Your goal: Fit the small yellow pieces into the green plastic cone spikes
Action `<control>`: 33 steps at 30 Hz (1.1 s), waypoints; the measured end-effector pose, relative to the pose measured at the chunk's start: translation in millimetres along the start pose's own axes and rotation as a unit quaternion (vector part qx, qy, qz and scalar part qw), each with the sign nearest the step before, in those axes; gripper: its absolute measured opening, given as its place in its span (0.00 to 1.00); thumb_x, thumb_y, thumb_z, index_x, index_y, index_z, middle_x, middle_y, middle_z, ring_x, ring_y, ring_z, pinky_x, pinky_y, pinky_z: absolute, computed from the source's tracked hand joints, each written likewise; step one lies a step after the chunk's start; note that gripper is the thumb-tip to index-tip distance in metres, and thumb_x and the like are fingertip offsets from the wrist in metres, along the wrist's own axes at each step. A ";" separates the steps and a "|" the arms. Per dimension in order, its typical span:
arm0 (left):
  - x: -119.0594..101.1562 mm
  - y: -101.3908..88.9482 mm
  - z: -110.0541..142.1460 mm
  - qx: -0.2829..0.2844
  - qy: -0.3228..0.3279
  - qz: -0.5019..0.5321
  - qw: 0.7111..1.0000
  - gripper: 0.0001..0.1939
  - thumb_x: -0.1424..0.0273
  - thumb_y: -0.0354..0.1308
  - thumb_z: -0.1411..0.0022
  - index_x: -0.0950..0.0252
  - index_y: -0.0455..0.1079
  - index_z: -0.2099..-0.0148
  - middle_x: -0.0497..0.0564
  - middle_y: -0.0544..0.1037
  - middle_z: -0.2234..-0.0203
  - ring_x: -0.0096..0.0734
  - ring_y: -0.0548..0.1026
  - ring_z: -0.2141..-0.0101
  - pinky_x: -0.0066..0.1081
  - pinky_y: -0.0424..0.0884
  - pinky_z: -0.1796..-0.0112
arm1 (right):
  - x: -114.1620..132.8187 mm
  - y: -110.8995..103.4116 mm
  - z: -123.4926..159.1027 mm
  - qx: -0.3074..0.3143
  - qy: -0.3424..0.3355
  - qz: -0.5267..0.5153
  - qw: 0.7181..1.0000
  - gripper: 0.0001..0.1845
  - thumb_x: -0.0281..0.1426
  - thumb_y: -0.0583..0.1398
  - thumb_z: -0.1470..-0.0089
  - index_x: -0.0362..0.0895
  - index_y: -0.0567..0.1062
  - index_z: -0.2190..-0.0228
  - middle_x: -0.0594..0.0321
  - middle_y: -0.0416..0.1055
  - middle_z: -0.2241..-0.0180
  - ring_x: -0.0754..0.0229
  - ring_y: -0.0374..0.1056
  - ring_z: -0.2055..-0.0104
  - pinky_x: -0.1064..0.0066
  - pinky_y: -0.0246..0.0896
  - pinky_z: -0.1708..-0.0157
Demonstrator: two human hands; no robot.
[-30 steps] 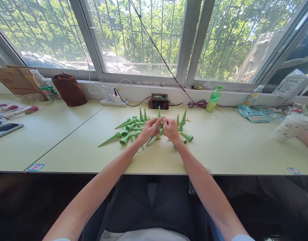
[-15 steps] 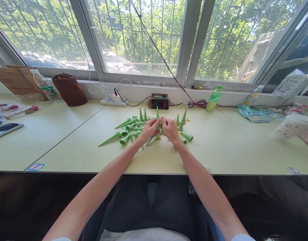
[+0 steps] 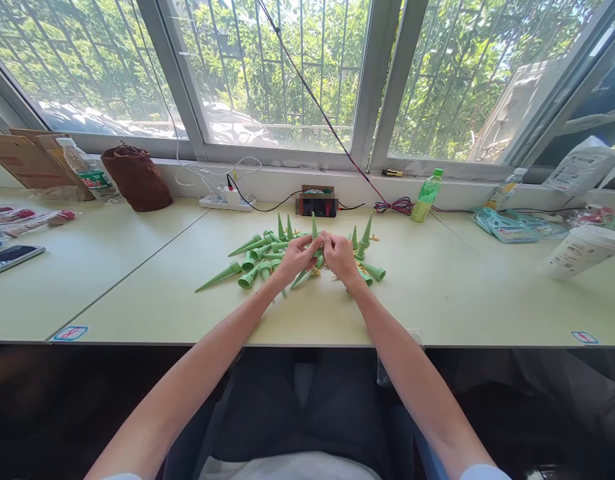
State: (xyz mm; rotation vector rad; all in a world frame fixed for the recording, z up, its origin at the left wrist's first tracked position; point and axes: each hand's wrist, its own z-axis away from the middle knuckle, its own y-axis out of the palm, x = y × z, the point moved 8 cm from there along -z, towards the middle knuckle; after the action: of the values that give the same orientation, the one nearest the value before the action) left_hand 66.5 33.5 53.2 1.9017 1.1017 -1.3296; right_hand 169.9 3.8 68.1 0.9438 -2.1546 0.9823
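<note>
My left hand (image 3: pixel 298 259) is closed around a green plastic watering spike (image 3: pixel 314 225), whose pointed tip stands up above the fingers. Pressed against it from the right, my right hand (image 3: pixel 339 257) has thumb and fingertips pinched together by the spike's side; what lies between them is hidden. More green spikes (image 3: pixel 221 276) lie in a loose pile on the left, and a few stand upright, among them one with a yellow valve (image 3: pixel 366 235) right of my hands. Small yellow pieces (image 3: pixel 316 272) show below my fingers.
A phone-like black device (image 3: pixel 317 204) stands behind the pile near a power strip (image 3: pixel 228 202). Right of it are coiled cable (image 3: pixel 401 205), a green bottle (image 3: pixel 427 196) and a white cup (image 3: pixel 585 252). A brown pouch (image 3: pixel 137 179) and a smartphone (image 3: pixel 13 259) are at left.
Both hands stay together at the same spike, with only slight finger movement; the left fingers sit a little closer to the right ones. The pile lies as before.
</note>
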 end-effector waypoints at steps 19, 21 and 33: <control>-1.0 1.3 0.6 -0.001 0.007 -0.007 1.000 0.22 0.51 0.62 0.44 0.67 0.69 0.69 0.43 0.61 0.80 0.15 0.58 0.86 0.22 0.55 0.86 | 2.5 -2.3 0.4 -0.006 -0.004 0.023 1.000 0.29 0.48 0.46 0.37 0.46 0.57 0.85 0.65 0.59 0.85 0.62 0.53 0.79 0.69 0.46 0.75; 1.8 0.8 -0.2 -0.007 -0.001 -0.005 1.000 0.23 0.49 0.59 0.43 0.67 0.69 0.68 0.43 0.62 0.80 0.16 0.60 0.86 0.22 0.56 0.86 | 1.9 -1.8 0.2 -0.009 -0.003 0.019 1.000 0.29 0.48 0.46 0.37 0.46 0.57 0.85 0.65 0.59 0.85 0.62 0.54 0.79 0.69 0.47 0.75; 14.2 -6.9 -4.2 -0.038 -0.036 -0.003 0.999 0.33 0.39 0.48 0.42 0.67 0.70 0.69 0.45 0.63 0.88 0.22 0.61 0.88 0.25 0.55 0.88 | 0.3 0.4 0.3 -0.003 -0.001 -0.011 1.000 0.30 0.47 0.46 0.36 0.46 0.58 0.85 0.63 0.62 0.85 0.61 0.60 0.78 0.70 0.53 0.72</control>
State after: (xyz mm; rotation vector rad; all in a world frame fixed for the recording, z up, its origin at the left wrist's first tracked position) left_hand 64.9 44.6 41.4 1.7823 1.1071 -1.3301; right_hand 169.4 3.7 68.1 0.9645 -2.1426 0.9648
